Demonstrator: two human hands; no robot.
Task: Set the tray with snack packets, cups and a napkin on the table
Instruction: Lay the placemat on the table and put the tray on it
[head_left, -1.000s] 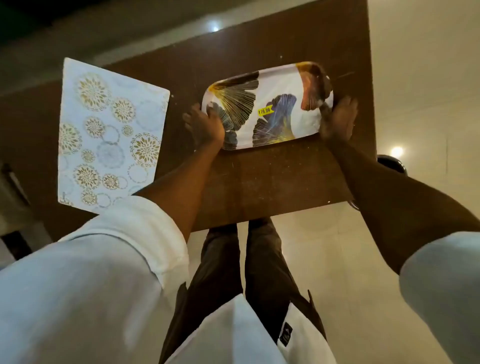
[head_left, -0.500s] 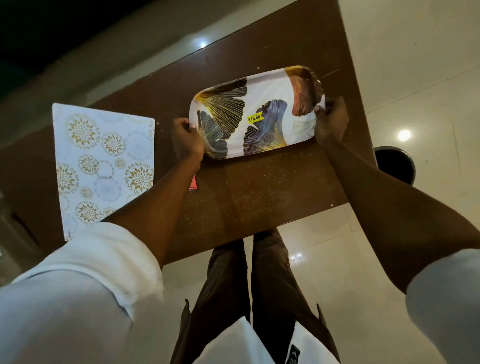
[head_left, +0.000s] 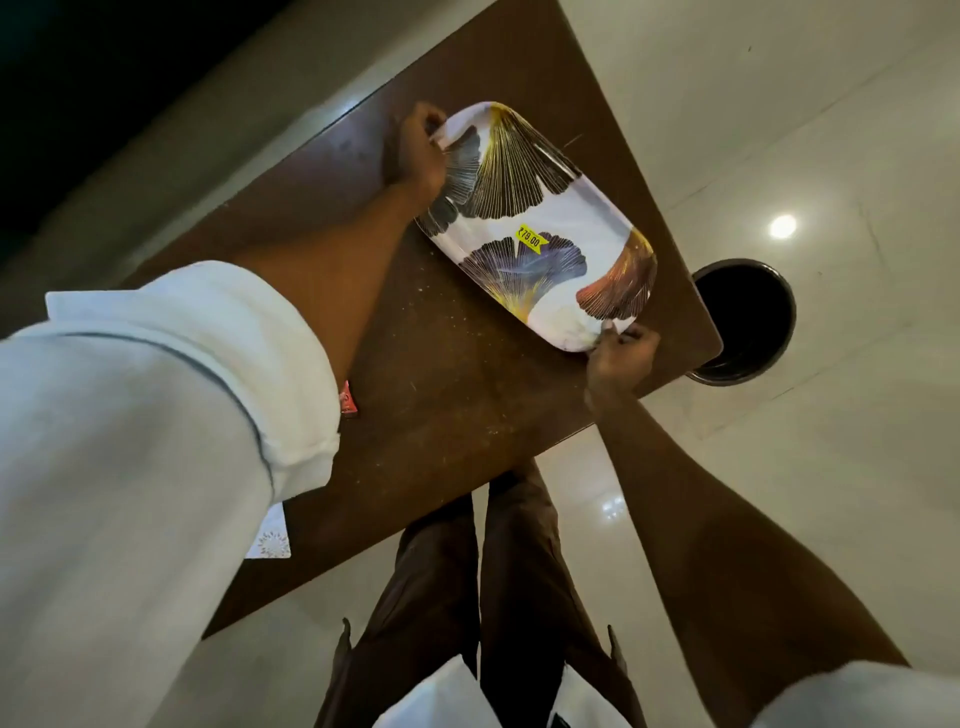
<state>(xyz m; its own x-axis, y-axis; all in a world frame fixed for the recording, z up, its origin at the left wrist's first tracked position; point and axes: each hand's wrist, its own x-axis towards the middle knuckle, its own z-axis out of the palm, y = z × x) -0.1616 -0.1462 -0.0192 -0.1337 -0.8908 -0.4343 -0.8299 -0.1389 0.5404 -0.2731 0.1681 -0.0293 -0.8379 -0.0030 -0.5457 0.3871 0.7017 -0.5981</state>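
Tray, gripped at both ends by your left hand and right hand, lies on a scuffed brown table over glossy pale floor tiles, a dark bin beside.

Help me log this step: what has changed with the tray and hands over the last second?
The tray has been turned on the table, one end swinging away from the person and the other toward the table's right edge. The left hand and right hand went with it, each gripping an end. The camera has also swung, so the patterned mat is now mostly hidden. The tray is still empty.
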